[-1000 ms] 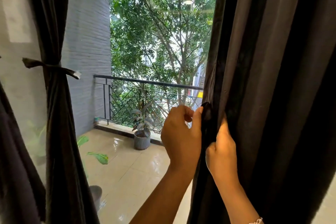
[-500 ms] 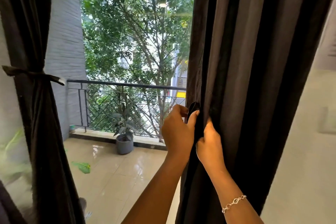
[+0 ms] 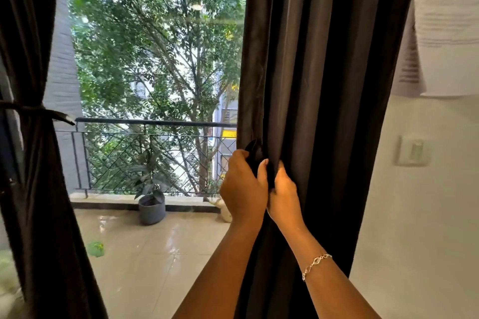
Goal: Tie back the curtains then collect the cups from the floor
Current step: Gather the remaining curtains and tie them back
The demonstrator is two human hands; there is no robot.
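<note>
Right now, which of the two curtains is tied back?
The left curtain: a dark tie cinches its middle. The right curtain hangs loose, its edge gripped by the left hand and right hand.

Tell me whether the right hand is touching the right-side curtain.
Touching. The head view shows the right hand with fingers curled into the folds of the right-side curtain, while the left hand pinches the dark tie strip beside it.

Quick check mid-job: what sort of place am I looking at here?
Probably a room in a flat, at a glass balcony door: a dark curtain, a tiled balcony with metal railing and potted plant outside, and a wall switch indoors.
</note>
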